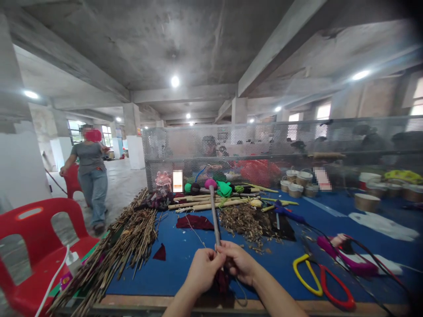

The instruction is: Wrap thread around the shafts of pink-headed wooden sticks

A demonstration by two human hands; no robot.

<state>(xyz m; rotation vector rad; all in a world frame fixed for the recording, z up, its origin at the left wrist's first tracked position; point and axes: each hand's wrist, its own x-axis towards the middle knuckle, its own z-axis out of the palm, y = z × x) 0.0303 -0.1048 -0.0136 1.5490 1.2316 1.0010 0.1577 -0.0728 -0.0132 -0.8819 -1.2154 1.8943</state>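
Note:
My left hand [207, 269] is closed in a pinch at the near end of a long greyish stick [215, 220]. Pressed against it, my right hand [238, 263] has its fingers closed at the same spot. Dark red cloth [222, 281] hangs below the fingers, and a loop of thin cord [243, 296] trails under the right hand. The stick points away from me; a magenta ball [210, 184] shows at its far end, whether attached or behind I cannot tell. Beyond the hands lie a flat dark red cloth piece [194, 222] and a small scrap [160, 252].
Bundled thin twigs [139, 233] cover the table's left side. Wood chips [244, 222] lie ahead, with pale sticks [198, 204] behind. Scissors [320, 281] and a power strip [363, 259] with cables are at right. A mesh partition [211, 149] stands behind; a person [92, 169] is beyond a red chair [42, 246].

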